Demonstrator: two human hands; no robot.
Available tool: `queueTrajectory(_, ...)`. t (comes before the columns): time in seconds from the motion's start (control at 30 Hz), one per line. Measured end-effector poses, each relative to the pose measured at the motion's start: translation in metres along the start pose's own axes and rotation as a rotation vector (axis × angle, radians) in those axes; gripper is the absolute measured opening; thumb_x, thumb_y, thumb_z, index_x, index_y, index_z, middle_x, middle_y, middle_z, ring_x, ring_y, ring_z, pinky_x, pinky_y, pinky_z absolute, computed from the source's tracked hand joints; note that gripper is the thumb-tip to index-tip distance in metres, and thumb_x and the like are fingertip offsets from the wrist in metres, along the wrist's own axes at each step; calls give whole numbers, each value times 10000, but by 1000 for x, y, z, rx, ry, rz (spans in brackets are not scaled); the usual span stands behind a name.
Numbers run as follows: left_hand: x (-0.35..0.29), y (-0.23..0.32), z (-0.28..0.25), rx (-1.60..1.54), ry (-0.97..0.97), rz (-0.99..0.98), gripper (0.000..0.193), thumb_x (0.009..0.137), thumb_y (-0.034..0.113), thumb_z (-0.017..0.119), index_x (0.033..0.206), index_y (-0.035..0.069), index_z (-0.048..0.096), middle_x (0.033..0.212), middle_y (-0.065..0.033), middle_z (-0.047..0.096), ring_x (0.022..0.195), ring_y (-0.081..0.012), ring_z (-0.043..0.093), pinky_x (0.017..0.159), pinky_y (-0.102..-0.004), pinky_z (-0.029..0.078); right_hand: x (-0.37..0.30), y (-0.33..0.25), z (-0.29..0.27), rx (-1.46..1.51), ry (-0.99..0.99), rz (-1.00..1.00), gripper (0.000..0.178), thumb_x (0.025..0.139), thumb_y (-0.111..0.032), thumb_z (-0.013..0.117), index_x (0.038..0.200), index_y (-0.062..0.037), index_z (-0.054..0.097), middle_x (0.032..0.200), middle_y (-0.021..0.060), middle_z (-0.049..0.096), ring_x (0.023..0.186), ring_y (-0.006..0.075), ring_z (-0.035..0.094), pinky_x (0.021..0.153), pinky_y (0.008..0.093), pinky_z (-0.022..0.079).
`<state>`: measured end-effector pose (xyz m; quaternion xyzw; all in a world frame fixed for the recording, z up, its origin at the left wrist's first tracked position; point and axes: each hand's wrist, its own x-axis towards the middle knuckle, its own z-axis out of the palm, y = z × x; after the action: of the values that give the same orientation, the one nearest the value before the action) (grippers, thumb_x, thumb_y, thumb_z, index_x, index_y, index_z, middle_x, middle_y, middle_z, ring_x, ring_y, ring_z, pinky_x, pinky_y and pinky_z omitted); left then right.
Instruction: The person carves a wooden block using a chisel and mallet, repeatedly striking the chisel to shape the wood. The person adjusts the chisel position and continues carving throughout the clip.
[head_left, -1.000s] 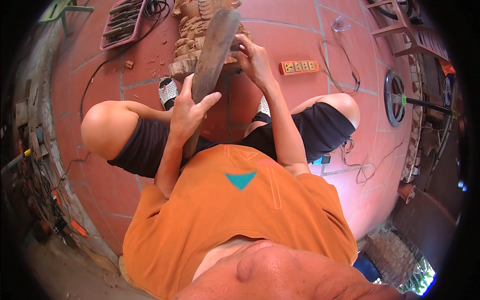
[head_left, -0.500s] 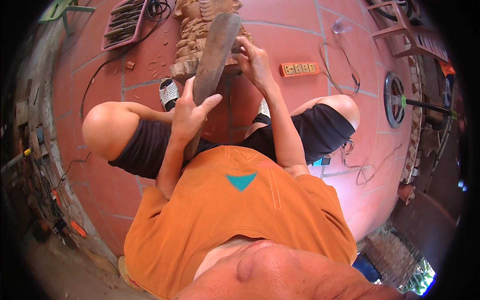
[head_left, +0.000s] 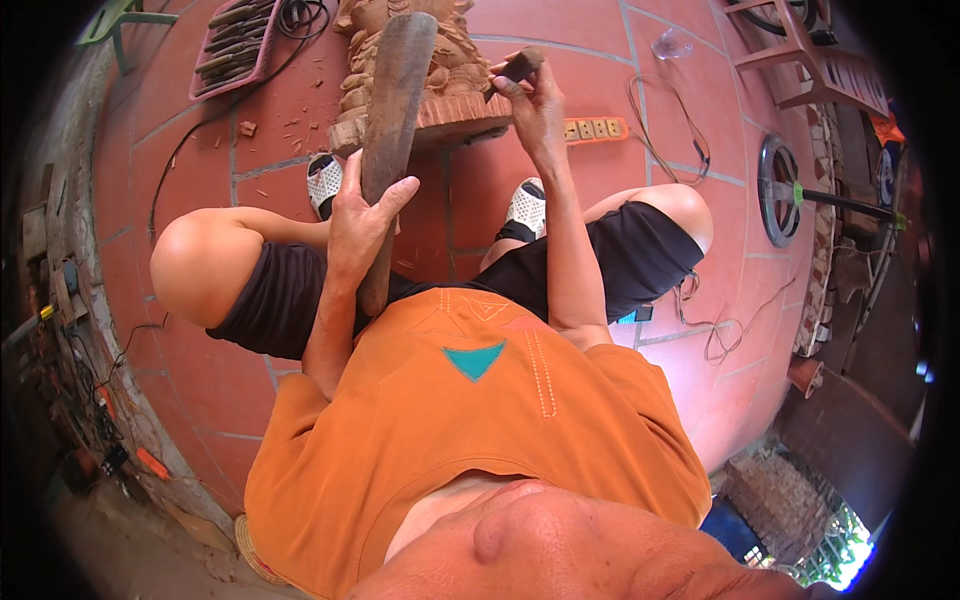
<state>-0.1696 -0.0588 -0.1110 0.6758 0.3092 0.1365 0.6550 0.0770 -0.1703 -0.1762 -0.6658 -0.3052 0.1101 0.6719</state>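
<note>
A long, flat wooden bat (head_left: 396, 110) with a rounded, wider far end stands tilted in front of me. My left hand (head_left: 366, 222) grips it low down, thumb out to the side, and its narrow end reaches my lap. Up and to the right, my right hand (head_left: 538, 122) pinches a short, dark brown piece (head_left: 522, 65) with a blunt end; its exact kind does not show. Just beyond my feet stands a carved wooden sculpture (head_left: 455, 60) on a rough-edged base. The bat hides part of the carving, and the piece lies beside its right edge.
A pink basket (head_left: 267, 62) of several carving tools is at the far left, with a black cable and wood chips nearby. An orange power strip (head_left: 596, 129) lies right of my right hand. Further right are a loose cord, a plastic chair (head_left: 815, 70) and a wheel (head_left: 780, 190).
My right hand has moved right, away from the bat, and the dark piece it holds now shows. The bat has shifted slightly left and stands more upright.
</note>
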Motion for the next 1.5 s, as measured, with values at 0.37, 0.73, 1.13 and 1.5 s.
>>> queueTrajectory(0.37,-1,-1,3,28,2,13,587,923,330,774,1321,-18,519,834,-53,658,565,-82,564,513,-244,477,-5,5,13,-74,-88,49,266,970,-59,691,1216,-45,589,1074,60,717,993,140,676,871,309,561)
queueTrajectory(0.73,-1,5,4,18,-17,3,590,923,307,775,1337,-16,508,832,-50,657,580,-77,562,527,-240,476,-3,2,13,-130,-82,66,255,979,-23,658,1217,-36,567,1054,79,711,991,156,686,870,323,563)
queueTrajectory(1.13,13,18,15,311,-29,149,553,935,262,760,1345,2,494,807,-27,615,609,-88,569,546,-255,484,-8,2,20,-400,-172,-111,300,961,-13,654,1235,-61,544,913,83,705,800,155,692,728,295,543)
queueTrajectory(1.5,10,9,5,11,-50,-20,563,930,326,763,1299,-27,527,765,-34,628,554,-79,560,486,-234,462,-7,3,1,188,-25,328,268,1006,-29,607,1250,-35,496,1102,132,683,976,265,723,868,375,612)
